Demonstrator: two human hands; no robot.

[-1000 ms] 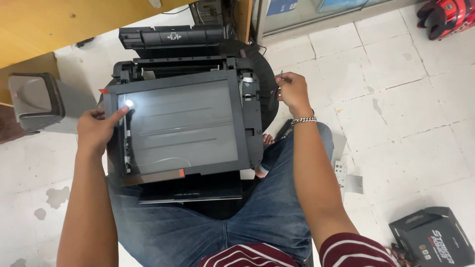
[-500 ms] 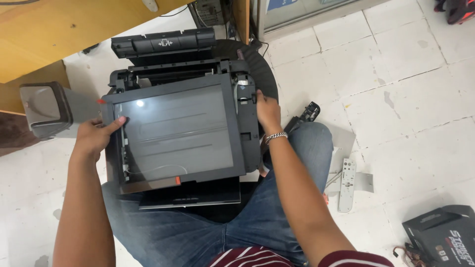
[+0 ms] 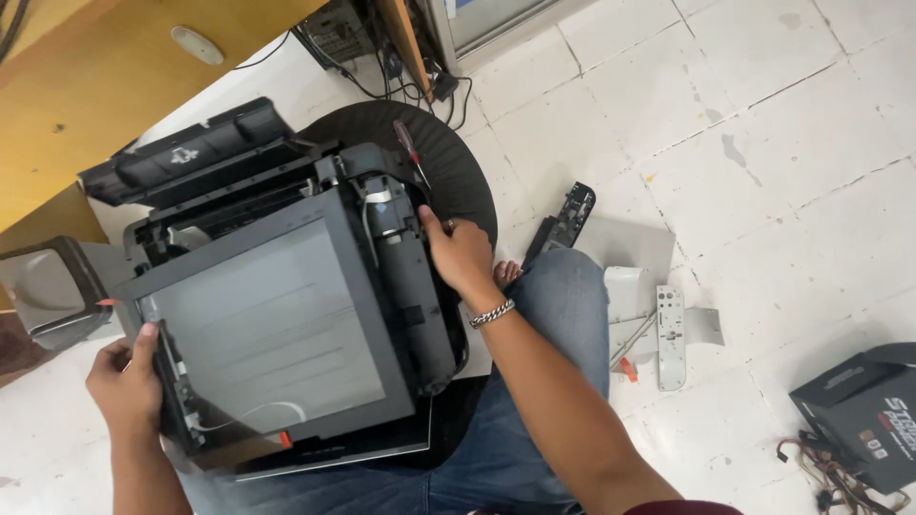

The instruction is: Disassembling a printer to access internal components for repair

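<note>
Left hand (image 3: 124,381) grips the printer (image 3: 286,315) at its left edge; I see the right hand (image 3: 461,256) clasp its right side beside a screwdriver (image 3: 410,153)

Left hand (image 3: 124,386): positioned near left, fingers curled, thumb extended upward, forearm running down out of view. Right hand (image 3: 460,256): positioned centre, farther away, palm down, fingers bent in a grip, forearm extending toward the near right.

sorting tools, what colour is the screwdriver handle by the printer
Dark red, on the slim screwdriver lying on the round black stool; head view.
</note>
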